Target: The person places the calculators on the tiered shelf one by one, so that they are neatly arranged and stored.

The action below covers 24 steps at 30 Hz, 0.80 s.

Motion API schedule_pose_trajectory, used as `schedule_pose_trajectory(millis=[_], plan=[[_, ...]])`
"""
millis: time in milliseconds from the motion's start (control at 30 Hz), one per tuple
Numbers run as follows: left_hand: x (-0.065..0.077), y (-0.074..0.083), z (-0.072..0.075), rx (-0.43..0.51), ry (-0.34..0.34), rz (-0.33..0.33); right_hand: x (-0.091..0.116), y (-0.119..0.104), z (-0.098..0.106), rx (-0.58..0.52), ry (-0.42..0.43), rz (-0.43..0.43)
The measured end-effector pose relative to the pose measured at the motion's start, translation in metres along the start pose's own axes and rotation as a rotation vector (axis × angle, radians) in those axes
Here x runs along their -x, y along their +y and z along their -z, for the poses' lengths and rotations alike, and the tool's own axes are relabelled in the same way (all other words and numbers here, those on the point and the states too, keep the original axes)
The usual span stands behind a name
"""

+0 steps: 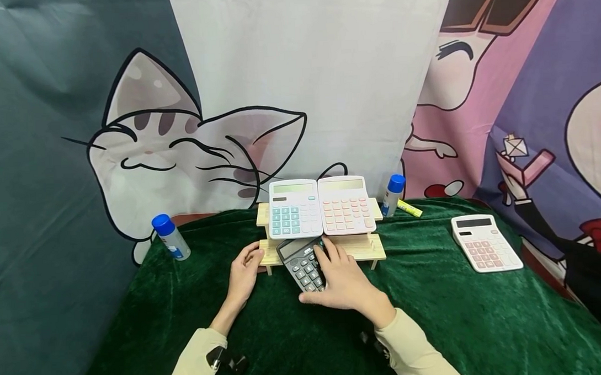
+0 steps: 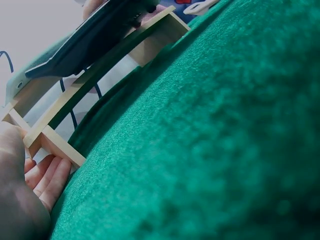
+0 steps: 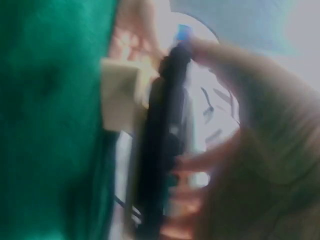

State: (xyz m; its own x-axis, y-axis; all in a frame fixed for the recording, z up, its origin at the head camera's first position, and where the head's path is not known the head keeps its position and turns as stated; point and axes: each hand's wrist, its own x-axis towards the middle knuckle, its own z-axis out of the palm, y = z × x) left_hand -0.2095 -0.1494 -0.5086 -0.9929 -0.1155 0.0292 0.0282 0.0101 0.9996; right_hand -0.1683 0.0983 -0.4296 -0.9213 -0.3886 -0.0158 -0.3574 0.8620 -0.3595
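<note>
A dark calculator (image 1: 304, 268) lies tilted against the lower step of a two-tier wooden stand (image 1: 354, 248). My right hand (image 1: 344, 280) holds it, thumb at its near edge and fingers over its right side. In the right wrist view, the calculator (image 3: 162, 135) is blurred and seen edge-on, thumb at one end. At the stand's left end, my left hand (image 1: 245, 272) grips the wood; its fingers (image 2: 50, 177) curl behind the end piece in the left wrist view. On the upper step lean a white calculator with teal keys (image 1: 309, 219) and one with pink keys (image 1: 348, 208).
Another calculator (image 1: 486, 244), white with pink keys, lies at right on the green cloth (image 1: 434, 315). Blue-capped bottles stand at left (image 1: 172, 239) and behind the stand's right end (image 1: 393, 195), beside a yellow tube (image 1: 409, 208). A printed cartoon curtain hangs behind.
</note>
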Motion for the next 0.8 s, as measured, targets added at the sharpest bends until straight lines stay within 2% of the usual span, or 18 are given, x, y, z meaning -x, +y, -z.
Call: schedule_pose_trajectory(millis=[133,233,333,467,567,700,800], plan=[[-0.001,-0.001,0.000,0.002,0.002,-0.011,0.005,0.006,0.013,0.027,-0.135,0.044],[-0.001,-0.002,0.001,-0.014,0.008,-0.009,0.005,0.009,0.015,0.049,-0.156,0.063],[-0.001,-0.002,0.000,-0.014,0.006,-0.009,0.004,0.010,0.012,0.062,-0.119,0.086],[0.002,0.007,0.000,0.004,-0.007,0.006,0.001,0.009,0.006,0.065,-0.015,0.115],[0.002,0.007,0.000,0.003,-0.006,0.017,-0.001,0.008,0.001,0.069,0.047,0.117],[-0.001,-0.002,-0.001,-0.015,0.010,0.001,-0.003,0.008,-0.001,0.072,0.055,0.114],[-0.001,-0.002,-0.001,-0.021,0.015,-0.014,-0.003,0.008,-0.001,0.052,0.041,0.115]])
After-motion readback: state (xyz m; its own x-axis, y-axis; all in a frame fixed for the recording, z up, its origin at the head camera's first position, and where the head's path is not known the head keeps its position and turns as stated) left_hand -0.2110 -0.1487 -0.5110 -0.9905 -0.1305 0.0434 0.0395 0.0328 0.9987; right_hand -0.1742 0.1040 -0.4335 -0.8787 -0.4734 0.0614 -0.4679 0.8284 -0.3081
